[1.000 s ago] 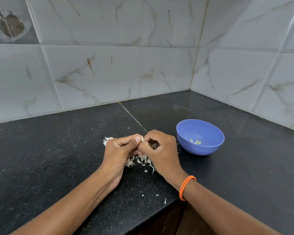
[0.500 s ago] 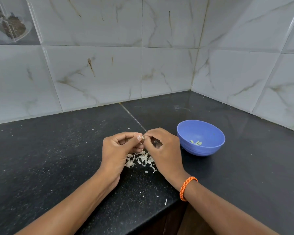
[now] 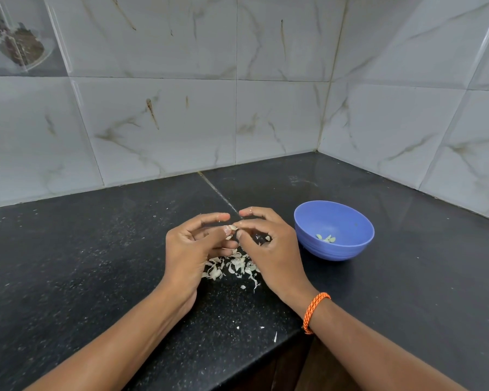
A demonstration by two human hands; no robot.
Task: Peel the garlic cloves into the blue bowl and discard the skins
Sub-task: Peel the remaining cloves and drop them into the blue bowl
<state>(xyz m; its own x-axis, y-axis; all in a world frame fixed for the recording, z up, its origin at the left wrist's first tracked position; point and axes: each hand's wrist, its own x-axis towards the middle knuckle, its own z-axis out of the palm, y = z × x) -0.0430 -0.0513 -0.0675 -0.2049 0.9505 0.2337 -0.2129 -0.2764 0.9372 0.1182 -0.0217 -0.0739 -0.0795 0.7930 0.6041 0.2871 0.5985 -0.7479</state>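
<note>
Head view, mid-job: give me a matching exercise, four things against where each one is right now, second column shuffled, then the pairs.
Things:
1. round blue plastic bowl
2. small pale garlic clove
3. heap of white papery garlic skins
4. orange braided wristband

Places:
A. on the black counter beneath the hands
B. on the right wrist
C. on the counter, right of both hands
D. pinched between the left hand and the right hand

Pairs: 1-C, 2-D, 3-A, 4-B
</note>
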